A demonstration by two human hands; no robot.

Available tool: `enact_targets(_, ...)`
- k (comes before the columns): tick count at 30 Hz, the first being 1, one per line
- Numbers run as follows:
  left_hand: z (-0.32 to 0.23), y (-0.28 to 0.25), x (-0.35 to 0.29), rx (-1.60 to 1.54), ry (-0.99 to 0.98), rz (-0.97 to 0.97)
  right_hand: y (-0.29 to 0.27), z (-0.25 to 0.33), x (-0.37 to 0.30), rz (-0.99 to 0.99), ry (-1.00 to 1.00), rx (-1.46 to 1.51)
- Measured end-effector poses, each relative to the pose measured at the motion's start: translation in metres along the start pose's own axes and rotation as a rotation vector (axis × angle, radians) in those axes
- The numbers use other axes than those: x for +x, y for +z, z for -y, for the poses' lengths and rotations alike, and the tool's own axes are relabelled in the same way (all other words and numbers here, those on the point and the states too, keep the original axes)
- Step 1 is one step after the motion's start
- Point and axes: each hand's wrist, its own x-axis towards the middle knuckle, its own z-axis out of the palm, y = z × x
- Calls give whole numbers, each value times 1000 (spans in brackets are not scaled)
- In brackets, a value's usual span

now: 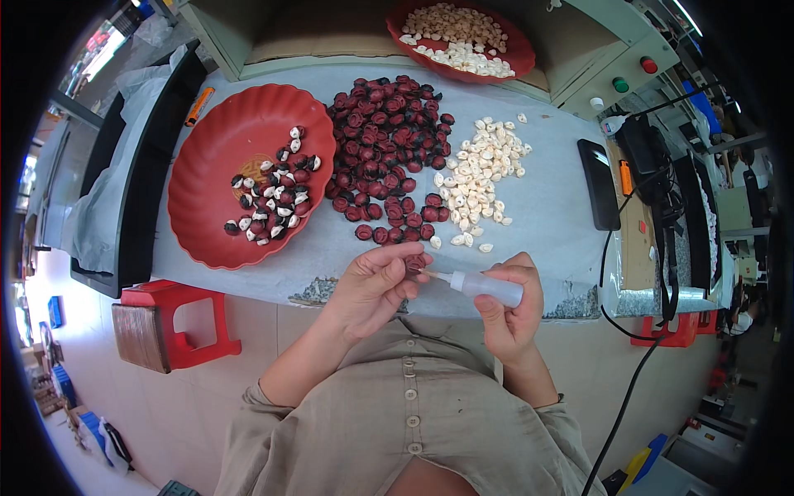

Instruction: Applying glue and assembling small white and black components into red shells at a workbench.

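The right hand [510, 307] has its grip closed around a small clear squeeze bottle [484, 286], nozzle pointing left; the left hand [372, 285] pinches a dark red piece [413, 264] at the nozzle tip; beyond both, a dark red pile [389, 149] lies on the desk [546, 223].

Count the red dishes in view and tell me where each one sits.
2. A large red dish lies on the table's left side, holding dark and white pieces. A second red dish sits at the top on the shelf behind, filled with pale pieces; its far edge is cut off.
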Motion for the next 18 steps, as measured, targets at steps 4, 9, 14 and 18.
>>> enact_targets(4, 0, 0, 0, 1, -1, 2, 1, 1, 0, -24, 8, -11)
enact_targets(9, 0, -1, 0, 15, 9, 5, 0, 4, 0, 15, -15, -34)
enact_targets(14, 0, 0, 0, 13, 4, 10, 0, 5, 2, 4, -71, -67)
enact_targets(18, 0, 0, 0, -2, 5, 2, 0, 3, 4, -7, -85, -82)
